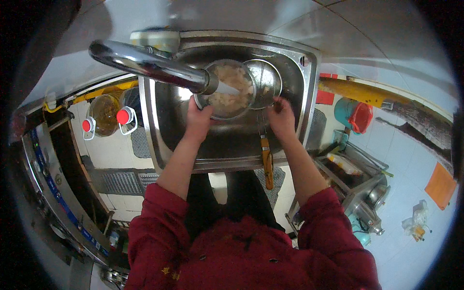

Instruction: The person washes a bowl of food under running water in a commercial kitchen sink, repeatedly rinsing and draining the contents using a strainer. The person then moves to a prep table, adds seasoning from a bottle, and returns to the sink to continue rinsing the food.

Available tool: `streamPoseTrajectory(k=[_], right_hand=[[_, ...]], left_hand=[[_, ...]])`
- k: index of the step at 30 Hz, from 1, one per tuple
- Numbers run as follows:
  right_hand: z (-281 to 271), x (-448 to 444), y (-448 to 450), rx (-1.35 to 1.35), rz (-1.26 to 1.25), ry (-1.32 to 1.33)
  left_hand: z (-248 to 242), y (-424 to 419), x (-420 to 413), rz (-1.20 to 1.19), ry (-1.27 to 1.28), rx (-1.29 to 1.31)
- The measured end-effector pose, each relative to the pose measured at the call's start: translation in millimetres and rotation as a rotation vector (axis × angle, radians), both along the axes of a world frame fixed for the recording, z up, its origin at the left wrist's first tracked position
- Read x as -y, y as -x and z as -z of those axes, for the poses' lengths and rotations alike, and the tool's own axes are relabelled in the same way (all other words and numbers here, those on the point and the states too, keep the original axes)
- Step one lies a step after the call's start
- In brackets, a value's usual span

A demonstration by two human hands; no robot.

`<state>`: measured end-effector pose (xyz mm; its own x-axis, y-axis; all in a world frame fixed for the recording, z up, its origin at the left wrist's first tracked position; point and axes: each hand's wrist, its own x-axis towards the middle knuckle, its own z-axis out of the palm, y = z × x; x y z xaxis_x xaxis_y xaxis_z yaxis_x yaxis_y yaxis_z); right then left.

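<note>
A round bowl (232,107) holds pale, lumpy food in water inside the stainless steel sink (174,134). Water (227,88) pours into it from the chrome faucet (156,65). My left hand (198,123) grips the bowl's near left rim, thumb on top. Against the bowl's right side lies a round mesh strainer (264,78) with a few bits in it. Its wooden handle (267,163) reaches over the sink's front edge. My right hand (282,117) is at the strainer's near right rim with curled fingers; whether it grips the rim is unclear.
A green and white bowl (156,40) stands at the sink's back left corner. Large bottles with red caps (124,116) stand to the left. A metal rack (351,177) with pots, a teal bin (346,112) with a red bag and a yellow pipe (355,90) are at the right.
</note>
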<state>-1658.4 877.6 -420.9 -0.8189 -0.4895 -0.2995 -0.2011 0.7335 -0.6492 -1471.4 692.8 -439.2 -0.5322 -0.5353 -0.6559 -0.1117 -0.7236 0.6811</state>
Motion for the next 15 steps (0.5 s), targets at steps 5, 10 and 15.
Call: streamPoseTrajectory(k=[5, 10, 15], right_hand=[[35.9, -37.2, -40.2, 0.804, 0.216, 0.068], [7.3, -5.3, -43.7, 1.166, 0.208, 0.164], [-1.7, 10.4, -50.3, 1.164, 0.173, -0.014]], left_hand=[[12.5, -8.1, 6.8, -0.022, -0.008, -0.057], [24.3, -17.6, 11.5, -0.063, 0.093, -0.035], [9.1, -21.3, 10.4, -0.071, 0.055, 0.041]])
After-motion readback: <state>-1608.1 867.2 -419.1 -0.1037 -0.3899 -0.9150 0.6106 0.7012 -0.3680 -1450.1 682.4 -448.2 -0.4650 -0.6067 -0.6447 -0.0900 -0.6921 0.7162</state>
